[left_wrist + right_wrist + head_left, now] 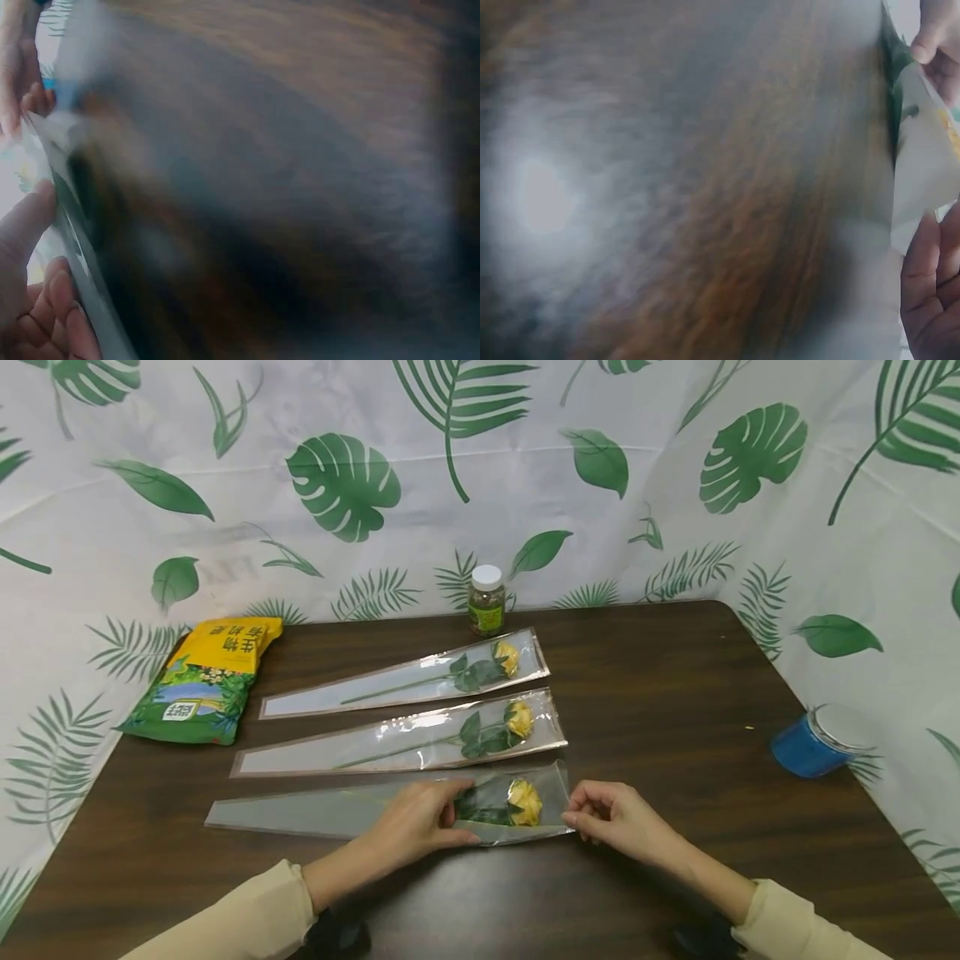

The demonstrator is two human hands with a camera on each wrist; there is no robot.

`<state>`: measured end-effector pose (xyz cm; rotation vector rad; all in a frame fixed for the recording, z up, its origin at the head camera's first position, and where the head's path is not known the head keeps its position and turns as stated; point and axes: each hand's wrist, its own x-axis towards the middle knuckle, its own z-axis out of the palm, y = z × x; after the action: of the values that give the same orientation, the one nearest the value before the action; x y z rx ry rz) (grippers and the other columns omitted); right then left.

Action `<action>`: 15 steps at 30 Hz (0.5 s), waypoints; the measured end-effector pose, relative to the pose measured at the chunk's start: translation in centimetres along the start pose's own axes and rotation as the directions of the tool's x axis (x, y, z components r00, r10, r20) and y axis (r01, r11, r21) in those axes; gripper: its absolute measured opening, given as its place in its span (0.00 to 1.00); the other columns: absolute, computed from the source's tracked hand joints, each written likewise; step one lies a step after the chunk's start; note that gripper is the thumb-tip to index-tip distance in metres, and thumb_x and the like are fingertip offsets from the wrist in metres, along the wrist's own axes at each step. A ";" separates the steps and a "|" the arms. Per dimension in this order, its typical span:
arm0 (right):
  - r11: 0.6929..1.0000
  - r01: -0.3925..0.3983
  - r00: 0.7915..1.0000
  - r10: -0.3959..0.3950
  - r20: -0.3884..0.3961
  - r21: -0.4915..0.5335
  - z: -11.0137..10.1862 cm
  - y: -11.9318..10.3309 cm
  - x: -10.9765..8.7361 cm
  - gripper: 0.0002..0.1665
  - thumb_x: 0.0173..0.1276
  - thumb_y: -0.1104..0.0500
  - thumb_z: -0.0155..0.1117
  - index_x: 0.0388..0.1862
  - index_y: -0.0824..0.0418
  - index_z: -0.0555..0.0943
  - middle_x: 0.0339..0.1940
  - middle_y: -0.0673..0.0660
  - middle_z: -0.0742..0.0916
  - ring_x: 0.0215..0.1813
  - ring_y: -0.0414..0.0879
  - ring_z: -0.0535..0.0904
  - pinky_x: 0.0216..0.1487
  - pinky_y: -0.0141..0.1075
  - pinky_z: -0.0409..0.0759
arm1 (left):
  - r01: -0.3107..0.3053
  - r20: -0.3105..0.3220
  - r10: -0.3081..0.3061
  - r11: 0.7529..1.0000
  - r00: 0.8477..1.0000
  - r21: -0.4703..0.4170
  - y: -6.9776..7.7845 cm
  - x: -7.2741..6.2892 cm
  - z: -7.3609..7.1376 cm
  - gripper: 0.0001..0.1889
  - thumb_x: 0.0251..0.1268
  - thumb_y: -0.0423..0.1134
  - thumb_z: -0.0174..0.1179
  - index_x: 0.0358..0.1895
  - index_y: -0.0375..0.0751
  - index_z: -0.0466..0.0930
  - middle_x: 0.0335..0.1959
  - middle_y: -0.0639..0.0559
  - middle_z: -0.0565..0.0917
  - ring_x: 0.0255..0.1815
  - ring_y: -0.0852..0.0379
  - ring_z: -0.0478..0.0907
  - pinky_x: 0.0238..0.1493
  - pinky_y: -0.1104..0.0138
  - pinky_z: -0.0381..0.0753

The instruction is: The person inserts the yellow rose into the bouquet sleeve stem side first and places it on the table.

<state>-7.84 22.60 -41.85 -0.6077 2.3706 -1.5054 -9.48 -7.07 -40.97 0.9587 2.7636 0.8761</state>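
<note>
A yellow rose point(524, 802) with green leaves lies inside a long, tapering clear flower sleeve point(292, 814), the nearest of three on the table. My left hand point(416, 818) grips this sleeve around the leaves, thumb at its near edge and fingers across it. At the wide right end, my right hand point(622, 822) pinches the sleeve's corner between thumb and fingers. The left wrist view has the left hand point(49, 300) holding the sleeve's edge. In the right wrist view the right hand point(934, 277) is at the sleeve's end, partly cut off by the frame.
Behind lie two more sleeved yellow roses, a middle one point(520, 718) and a far one point(507, 658). A yellow-green bag point(206, 681) sits at the left, a white-lidded jar point(487, 602) at the back, and a blue can point(810, 747) by the right edge of the dark table point(675, 677).
</note>
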 end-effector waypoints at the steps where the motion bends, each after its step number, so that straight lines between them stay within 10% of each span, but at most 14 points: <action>1: 1.000 0.001 1.000 -0.001 0.004 -0.006 0.0 0.0 -0.2 0.07 0.64 0.61 0.64 0.27 0.60 0.76 0.18 0.50 0.80 0.21 0.33 0.73 0.19 0.31 0.73 | -0.002 0.002 0.002 1.000 1.000 0.015 -0.1 -0.2 0.1 0.32 0.46 0.51 0.71 0.53 0.35 0.77 0.16 0.62 0.75 0.16 0.72 0.64 0.20 0.75 0.66; 15: 0.998 -0.034 0.982 0.025 0.186 0.049 -0.5 0.8 -1.2 0.08 0.64 0.60 0.63 0.28 0.62 0.77 0.18 0.56 0.81 0.22 0.33 0.75 0.22 0.34 0.78 | -0.023 0.014 0.023 0.998 1.000 0.062 -0.5 -1.4 0.5 0.34 0.44 0.48 0.72 0.55 0.34 0.75 0.16 0.63 0.75 0.16 0.73 0.64 0.20 0.76 0.67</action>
<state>-7.17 23.87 -42.40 -0.6667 2.1851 -1.4265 -8.50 -7.95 -41.83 1.0045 2.7896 0.7876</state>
